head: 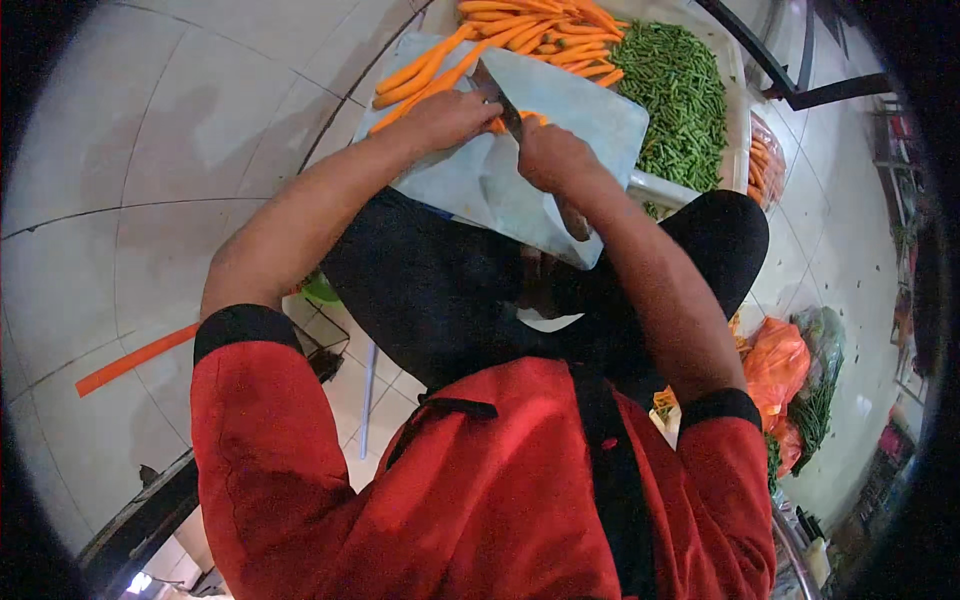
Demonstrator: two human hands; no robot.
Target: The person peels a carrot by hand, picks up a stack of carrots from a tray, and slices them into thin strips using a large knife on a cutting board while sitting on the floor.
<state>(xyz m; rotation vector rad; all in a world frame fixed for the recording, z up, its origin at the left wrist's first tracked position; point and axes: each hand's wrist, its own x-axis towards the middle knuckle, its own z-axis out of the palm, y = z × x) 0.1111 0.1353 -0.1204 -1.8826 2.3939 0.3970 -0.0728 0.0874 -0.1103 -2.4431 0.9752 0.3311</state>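
A pale blue-white cutting board [457, 187] lies tilted across the lap and the near edge of a crate. My right hand [555, 154] grips a knife [499, 94], its dark blade pointing away from me over the board. Close beside the blade, my left hand [457, 116] presses down on peeled carrots [424, 75] on the board's left part. Small orange carrot pieces [534, 118] show by the blade, partly hidden by the hands. The fingertips of my left hand are bent near the blade; their exact contact is hard to see.
Beyond the board, a white plastic crate [739, 82] holds a pile of carrots [555, 30] and cut green beans [671, 97]. To its right is a clear bag of carrots [765, 161]. An orange plastic bag [776, 367] and long beans [817, 420] lie at lower right. A metal frame [795, 94] stands upper right.
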